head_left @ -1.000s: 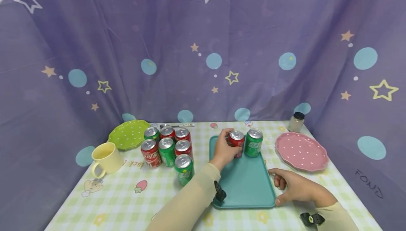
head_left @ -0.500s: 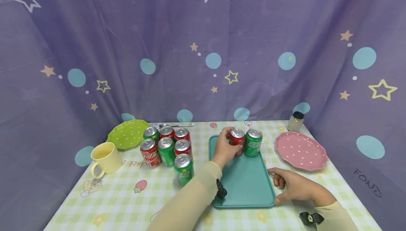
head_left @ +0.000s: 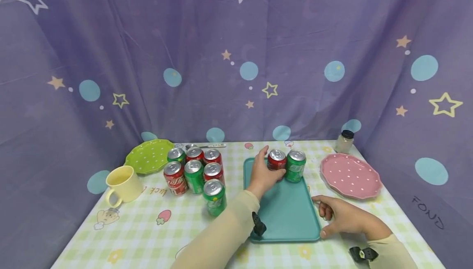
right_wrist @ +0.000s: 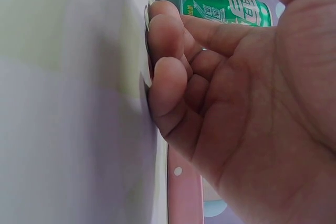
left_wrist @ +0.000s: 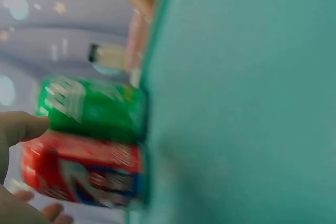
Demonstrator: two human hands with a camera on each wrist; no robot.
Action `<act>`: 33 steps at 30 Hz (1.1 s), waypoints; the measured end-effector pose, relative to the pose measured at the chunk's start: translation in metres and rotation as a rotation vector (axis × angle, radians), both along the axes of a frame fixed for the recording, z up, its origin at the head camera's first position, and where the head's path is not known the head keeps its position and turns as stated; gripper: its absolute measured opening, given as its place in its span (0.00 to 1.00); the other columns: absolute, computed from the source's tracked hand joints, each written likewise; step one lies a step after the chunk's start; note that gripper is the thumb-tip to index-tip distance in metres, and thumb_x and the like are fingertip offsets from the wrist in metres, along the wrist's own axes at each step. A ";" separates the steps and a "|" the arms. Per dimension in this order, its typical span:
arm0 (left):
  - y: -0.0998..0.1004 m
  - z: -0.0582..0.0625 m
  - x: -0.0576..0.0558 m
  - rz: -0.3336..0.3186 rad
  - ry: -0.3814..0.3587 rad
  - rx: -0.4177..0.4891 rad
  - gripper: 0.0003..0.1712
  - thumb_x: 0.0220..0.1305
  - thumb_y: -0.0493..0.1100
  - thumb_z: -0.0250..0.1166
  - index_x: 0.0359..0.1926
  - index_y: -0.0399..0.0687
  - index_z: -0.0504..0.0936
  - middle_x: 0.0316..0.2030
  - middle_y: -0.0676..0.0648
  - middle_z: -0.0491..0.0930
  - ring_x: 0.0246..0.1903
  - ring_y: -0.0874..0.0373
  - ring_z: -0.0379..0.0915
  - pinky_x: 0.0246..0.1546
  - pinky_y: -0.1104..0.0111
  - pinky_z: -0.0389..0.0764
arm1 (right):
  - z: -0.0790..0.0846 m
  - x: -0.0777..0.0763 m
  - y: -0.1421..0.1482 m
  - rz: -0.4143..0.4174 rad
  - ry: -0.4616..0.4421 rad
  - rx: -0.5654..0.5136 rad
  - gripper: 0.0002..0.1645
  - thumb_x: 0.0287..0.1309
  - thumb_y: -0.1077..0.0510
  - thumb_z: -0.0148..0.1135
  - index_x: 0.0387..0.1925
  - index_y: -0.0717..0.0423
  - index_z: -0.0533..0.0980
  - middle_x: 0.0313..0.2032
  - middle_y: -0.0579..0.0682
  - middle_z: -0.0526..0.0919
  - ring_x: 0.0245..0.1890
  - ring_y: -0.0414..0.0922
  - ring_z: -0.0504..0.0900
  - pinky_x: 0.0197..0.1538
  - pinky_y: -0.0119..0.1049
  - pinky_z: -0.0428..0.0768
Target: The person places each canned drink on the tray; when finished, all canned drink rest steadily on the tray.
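Note:
A red soda can (head_left: 276, 159) and a green soda can (head_left: 295, 171) stand upright side by side at the far end of a teal tray (head_left: 286, 215). My left hand (head_left: 263, 175) is beside the red can, its fingers spread on the far left side and its thumb across the front. In the left wrist view, thumb and fingers sit loosely around the top of the red can (left_wrist: 86, 169), blurred. My right hand (head_left: 347, 219) rests on the tablecloth by the tray's right edge, index fingertip and thumb at the rim, the other fingers loosely curled.
Several red and green cans (head_left: 194, 176) stand grouped left of the tray. Farther left are a yellow mug (head_left: 127, 185) and a green dotted plate (head_left: 149, 157). A pink dotted plate (head_left: 351, 176) and a black-lidded jar (head_left: 345, 142) lie right; a spoon (head_left: 210, 146) is behind the cans.
The red can has shifted slightly right and back, up against the green can. My left fingers have since loosened and spread away from it. My right hand has stayed still.

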State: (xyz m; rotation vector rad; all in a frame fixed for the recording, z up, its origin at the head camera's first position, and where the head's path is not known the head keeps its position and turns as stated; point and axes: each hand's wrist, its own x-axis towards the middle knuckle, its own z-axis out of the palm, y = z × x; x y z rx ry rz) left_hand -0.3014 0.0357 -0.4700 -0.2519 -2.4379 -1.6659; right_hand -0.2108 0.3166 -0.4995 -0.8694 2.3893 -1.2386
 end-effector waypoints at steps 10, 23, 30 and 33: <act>-0.030 0.072 0.066 -0.119 0.319 0.110 0.36 0.62 0.32 0.66 0.71 0.54 0.75 0.67 0.55 0.73 0.69 0.59 0.66 0.69 0.56 0.69 | -0.001 0.001 0.005 0.011 -0.018 -0.005 0.58 0.45 0.58 0.86 0.69 0.77 0.62 0.37 0.54 0.76 0.35 0.44 0.76 0.37 0.36 0.79; -0.157 0.048 0.098 -0.060 0.391 -0.222 0.31 0.63 0.41 0.75 0.66 0.58 0.77 0.65 0.55 0.75 0.67 0.56 0.67 0.65 0.49 0.72 | -0.004 -0.002 0.003 0.029 -0.009 -0.013 0.57 0.47 0.58 0.85 0.69 0.79 0.61 0.38 0.54 0.76 0.35 0.43 0.77 0.38 0.34 0.79; -0.193 0.016 0.095 0.014 0.327 -0.348 0.43 0.52 0.48 0.84 0.69 0.54 0.75 0.64 0.51 0.72 0.64 0.53 0.67 0.63 0.48 0.75 | -0.005 -0.002 0.002 0.030 -0.006 -0.030 0.56 0.46 0.60 0.85 0.69 0.78 0.62 0.38 0.54 0.76 0.35 0.43 0.77 0.37 0.34 0.79; -0.198 0.010 0.093 0.026 0.320 -0.341 0.44 0.50 0.47 0.86 0.68 0.54 0.76 0.64 0.51 0.72 0.64 0.53 0.67 0.62 0.47 0.74 | -0.005 -0.002 0.001 0.031 -0.003 -0.036 0.56 0.45 0.61 0.85 0.69 0.78 0.62 0.38 0.54 0.76 0.35 0.43 0.77 0.37 0.34 0.79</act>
